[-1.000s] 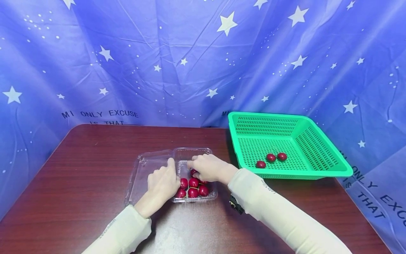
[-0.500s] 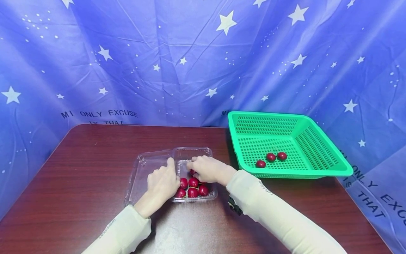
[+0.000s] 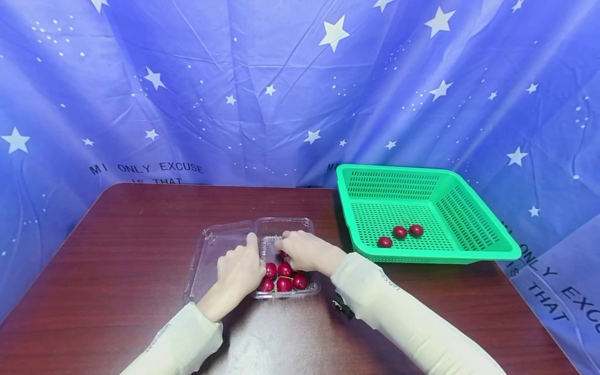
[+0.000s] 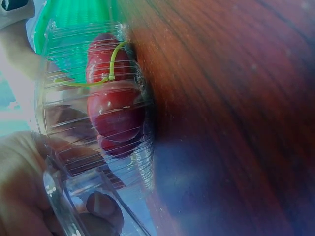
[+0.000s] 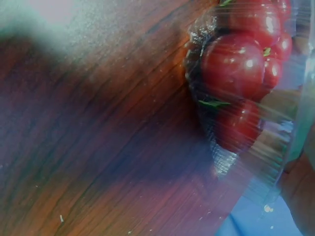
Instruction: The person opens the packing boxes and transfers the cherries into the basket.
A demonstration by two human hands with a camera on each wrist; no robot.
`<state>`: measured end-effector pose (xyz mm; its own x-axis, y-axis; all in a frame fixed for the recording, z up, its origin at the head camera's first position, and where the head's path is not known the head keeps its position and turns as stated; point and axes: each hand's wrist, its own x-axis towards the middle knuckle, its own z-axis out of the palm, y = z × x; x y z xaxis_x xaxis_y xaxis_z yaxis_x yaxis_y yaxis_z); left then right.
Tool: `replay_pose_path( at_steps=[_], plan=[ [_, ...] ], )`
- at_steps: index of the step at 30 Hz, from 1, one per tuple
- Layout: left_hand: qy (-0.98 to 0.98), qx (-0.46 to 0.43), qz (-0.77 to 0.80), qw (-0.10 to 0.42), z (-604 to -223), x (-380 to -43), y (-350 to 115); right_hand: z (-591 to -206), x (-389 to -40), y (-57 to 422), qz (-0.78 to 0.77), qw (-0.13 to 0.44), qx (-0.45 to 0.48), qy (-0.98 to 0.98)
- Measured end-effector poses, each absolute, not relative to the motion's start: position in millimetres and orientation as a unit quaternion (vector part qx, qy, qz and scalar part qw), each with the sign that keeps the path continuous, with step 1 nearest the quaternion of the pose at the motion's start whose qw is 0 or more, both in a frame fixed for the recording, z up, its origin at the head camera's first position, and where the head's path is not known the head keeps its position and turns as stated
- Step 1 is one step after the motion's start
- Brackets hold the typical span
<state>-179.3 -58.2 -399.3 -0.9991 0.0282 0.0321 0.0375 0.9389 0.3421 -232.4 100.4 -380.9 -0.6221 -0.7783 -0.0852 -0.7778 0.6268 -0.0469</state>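
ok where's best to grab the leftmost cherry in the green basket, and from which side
Probably pinch the leftmost cherry by its round sides, coming down from above: the green basket is open-topped, and its near wall would likely hamper a low reach from the front. The cherry lies apart from the other two cherries, leaving finger room.

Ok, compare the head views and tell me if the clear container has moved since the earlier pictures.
No, no visible shift: the clear container sits in the same place on the table.
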Motion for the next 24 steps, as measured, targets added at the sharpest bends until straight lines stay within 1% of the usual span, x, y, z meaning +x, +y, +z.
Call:
replay_pose_path(
  at_steps=[24],
  plan=[
    [-0.983,-0.019,-0.180,0.012,-399.8,-179.7,-59.0,-376.4,-232.1,98.4,0.026,0.059,-0.440,0.896]
  ],
)
